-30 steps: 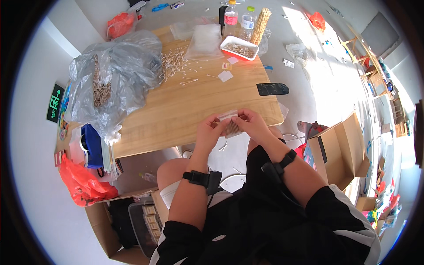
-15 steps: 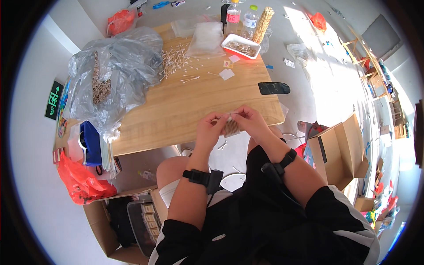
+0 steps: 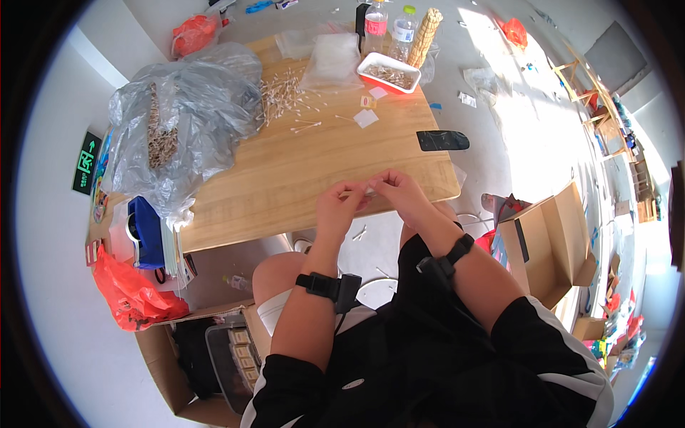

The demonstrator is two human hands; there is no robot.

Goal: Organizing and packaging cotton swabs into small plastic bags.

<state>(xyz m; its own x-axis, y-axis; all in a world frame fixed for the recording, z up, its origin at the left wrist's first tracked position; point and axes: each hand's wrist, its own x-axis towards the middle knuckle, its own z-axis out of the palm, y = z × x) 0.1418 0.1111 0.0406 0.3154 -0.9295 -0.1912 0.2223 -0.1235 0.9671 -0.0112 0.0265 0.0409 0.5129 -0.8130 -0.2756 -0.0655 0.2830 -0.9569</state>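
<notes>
Over the near edge of a wooden tabletop [image 3: 307, 160], a person's left hand [image 3: 338, 205] and right hand [image 3: 401, 192] meet, each grip pinched on a small plastic packet [image 3: 370, 191]. It sits between the fingertips, about equally near both; fingers mostly cover it, so its long axis cannot be told.

A white wall [image 3: 48, 235] filled the left side of the frame, with a dark sign [image 3: 86, 162] showing a green running figure. A light wood-topped bench [image 3: 285, 171] stood across the upper middle, over a grey floor [image 3: 479, 146]. Strong sunlight [image 3: 528, 128] bleached the floor right of the bench; pale wooden frames [image 3: 604, 93] stood farther right, near a dark grey panel [image 3: 616, 60].
</notes>
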